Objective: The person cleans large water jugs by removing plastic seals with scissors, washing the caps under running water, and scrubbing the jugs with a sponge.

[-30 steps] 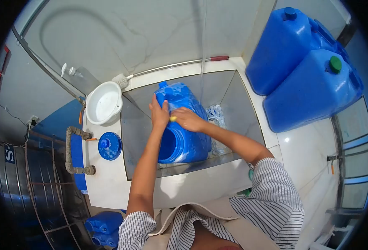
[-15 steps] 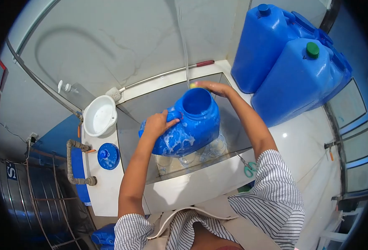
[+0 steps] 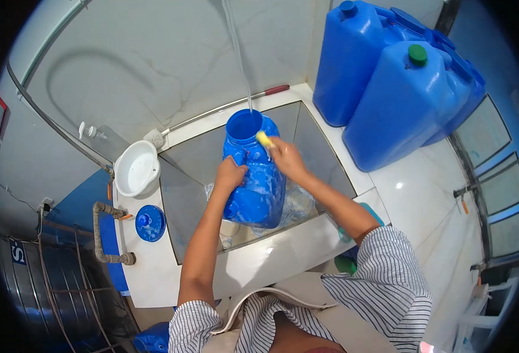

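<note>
A soapy blue water jug [image 3: 259, 194] is held over the sink [image 3: 183, 220], its wide open mouth facing up and toward the wall. My left hand [image 3: 231, 175] is closed round the jug's handle. In my right hand [image 3: 287, 159] is a yellow sponge [image 3: 264, 139], close to the jug's shoulder just below the neck; whether it touches there I cannot tell. From above, a stream of water [image 3: 240, 59] runs down into the jug's mouth. White suds cling to the jug's side.
On the left ledge are a white basin [image 3: 137, 169] and a blue lid [image 3: 151, 223]. A long-handled brush [image 3: 221, 107] lies along the back ledge, near a clear pump bottle [image 3: 104, 138]. Large blue jerrycans [image 3: 403, 106] stand at the right. Clear containers [image 3: 300, 203] lie in the sink.
The jug has been turned more upright and shifted left, its mouth now under the water stream. My right hand has come round with the sponge from behind the jug to its right shoulder.
</note>
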Demonstrator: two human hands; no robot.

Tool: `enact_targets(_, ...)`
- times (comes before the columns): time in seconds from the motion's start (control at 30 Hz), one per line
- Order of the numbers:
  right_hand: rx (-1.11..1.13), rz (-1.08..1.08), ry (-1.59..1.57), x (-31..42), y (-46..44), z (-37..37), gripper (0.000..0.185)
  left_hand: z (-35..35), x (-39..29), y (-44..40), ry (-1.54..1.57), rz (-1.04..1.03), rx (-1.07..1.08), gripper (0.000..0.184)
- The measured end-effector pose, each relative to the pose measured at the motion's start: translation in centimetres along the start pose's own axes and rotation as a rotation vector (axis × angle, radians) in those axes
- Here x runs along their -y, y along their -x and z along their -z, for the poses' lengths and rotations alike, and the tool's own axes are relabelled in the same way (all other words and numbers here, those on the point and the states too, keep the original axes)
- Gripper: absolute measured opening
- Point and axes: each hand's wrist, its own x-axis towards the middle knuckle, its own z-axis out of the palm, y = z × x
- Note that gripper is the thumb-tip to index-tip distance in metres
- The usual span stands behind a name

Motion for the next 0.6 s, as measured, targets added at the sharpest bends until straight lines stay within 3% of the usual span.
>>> enact_targets(0.03,0.105,-0.157,-0.015,1.7,-0.8,1.4,0.022,0.3,0.3,0.7,-0.003,-0.010,0.005,0.033)
enact_targets(0.07,0.092,-0.158,-0.012,2.1,-1.6,1.9,0.022,0.6,0.8,1.9,-0.145,-0.148,-0.080,0.033)
enact_targets(0.13,-0.050,0.442,0.268,3.2,-2.7,3.0,0.017,1.8,0.0,4.6,-0.295,-0.310,-0.157,0.034)
enact_targets(0.17,-0.091,0.424,0.283,4.1,-1.7,3.5,0.017,3.7,-2.0,7.7,-0.411,-0.321,-0.133,0.033)
enact_targets(0.23,0.342,0.567,0.745,5.7,-0.5,3.7,0.013,6.0,-3.9,12.4,-0.519,-0.327,-0.107,0.033)
enact_targets(0.3,0.347,0.476,0.799,4.9,2.0,1.3,0.016,7.0,-4.4,16.1,-0.660,-0.424,-0.048,0.034)
enact_targets(0.37,0.659,0.336,0.975,4.7,4.4,-0.3,0.016,7.0,-4.1,19.3,-0.736,-0.523,-0.014,0.033)
enact_targets(0.43,0.775,0.242,1.000,4.6,6.6,-1.5,0.016,6.6,-3.2,21.9,-0.817,-0.608,0.018,0.033)
enact_targets(0.6,0.554,0.232,0.807,4.9,11.1,-4.3,0.016,4.7,0.1,27.5,-0.843,-0.856,-0.135,0.019)
